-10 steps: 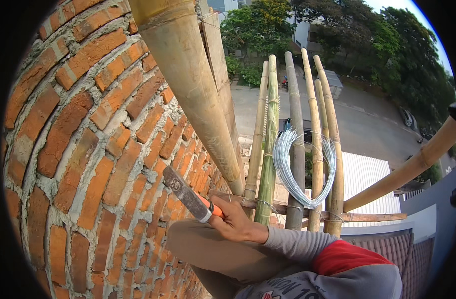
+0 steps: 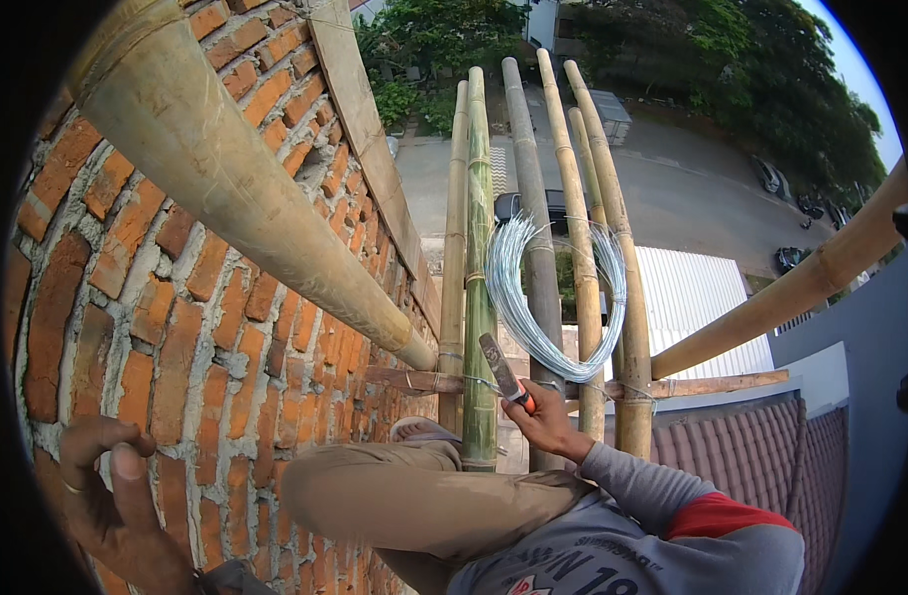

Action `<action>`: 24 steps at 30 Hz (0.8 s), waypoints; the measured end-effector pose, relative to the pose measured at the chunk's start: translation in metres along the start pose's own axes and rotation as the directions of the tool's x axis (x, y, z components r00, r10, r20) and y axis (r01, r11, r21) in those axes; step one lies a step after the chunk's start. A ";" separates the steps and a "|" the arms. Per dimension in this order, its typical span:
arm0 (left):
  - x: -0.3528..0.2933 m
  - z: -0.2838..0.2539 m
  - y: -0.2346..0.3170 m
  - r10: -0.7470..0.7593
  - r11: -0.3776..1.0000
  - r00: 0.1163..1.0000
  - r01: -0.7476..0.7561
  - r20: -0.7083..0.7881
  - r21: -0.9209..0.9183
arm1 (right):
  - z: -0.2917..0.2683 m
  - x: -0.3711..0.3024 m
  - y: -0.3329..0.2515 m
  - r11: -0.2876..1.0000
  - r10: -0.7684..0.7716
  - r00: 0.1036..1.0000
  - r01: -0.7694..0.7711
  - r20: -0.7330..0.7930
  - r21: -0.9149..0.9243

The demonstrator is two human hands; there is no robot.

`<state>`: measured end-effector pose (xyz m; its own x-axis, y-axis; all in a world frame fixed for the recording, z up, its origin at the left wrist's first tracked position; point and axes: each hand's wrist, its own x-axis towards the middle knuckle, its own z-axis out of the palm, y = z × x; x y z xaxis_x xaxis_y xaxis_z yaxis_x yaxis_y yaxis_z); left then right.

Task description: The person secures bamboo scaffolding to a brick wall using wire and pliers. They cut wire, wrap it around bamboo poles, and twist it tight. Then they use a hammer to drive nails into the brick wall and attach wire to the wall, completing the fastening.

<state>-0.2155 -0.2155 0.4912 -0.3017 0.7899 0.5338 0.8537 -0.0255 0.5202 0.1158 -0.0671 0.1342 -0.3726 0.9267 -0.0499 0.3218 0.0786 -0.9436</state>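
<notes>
My right hand (image 2: 555,422) is closed around the orange handle of a hammer (image 2: 502,370). The hammer's dark, worn metal head points up and away, in front of the green bamboo pole (image 2: 481,268). At the lower left, my left hand (image 2: 112,496) is raised close to the brick wall (image 2: 176,367). Its fingers are bent but apart from the thumb, with nothing in them; a ring shows on one finger. Beyond my right hand, a coil of silvery wire (image 2: 518,307) hangs around several upright poles.
A thick bamboo pole (image 2: 236,198) slants along the wall, and another (image 2: 801,278) slants in from the right. A wooden crossbar (image 2: 712,385) is tied across the uprights. My bent knee (image 2: 375,496) and sandalled foot (image 2: 424,428) are near the wall. A street with parked vehicles lies far below.
My left hand has come into view at the lower left. The view has shifted, and my right hand with the hammer now appears farther right, away from the wall and near the poles.
</notes>
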 end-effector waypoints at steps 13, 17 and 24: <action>-0.104 0.526 0.034 0.346 0.938 0.640 -0.251 0.686 -0.239 | -0.116 0.017 0.146 0.931 0.263 0.911 -0.326 -0.318 -0.164; -0.136 0.550 0.003 0.350 0.934 0.562 -0.268 0.750 -0.235 | -0.122 0.012 0.142 0.936 0.275 0.933 -0.315 -0.234 -0.155; -0.114 0.541 0.018 0.286 0.956 0.580 -0.224 0.763 -0.188 | -0.134 0.008 0.119 0.955 0.217 0.953 -0.252 -0.212 -0.157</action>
<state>0.0641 0.0252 0.0791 0.3925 0.9184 -0.0500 0.8041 -0.3163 0.5034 0.2676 -0.0008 0.0657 -0.1009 0.9779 -0.1830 0.5376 -0.1012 -0.8371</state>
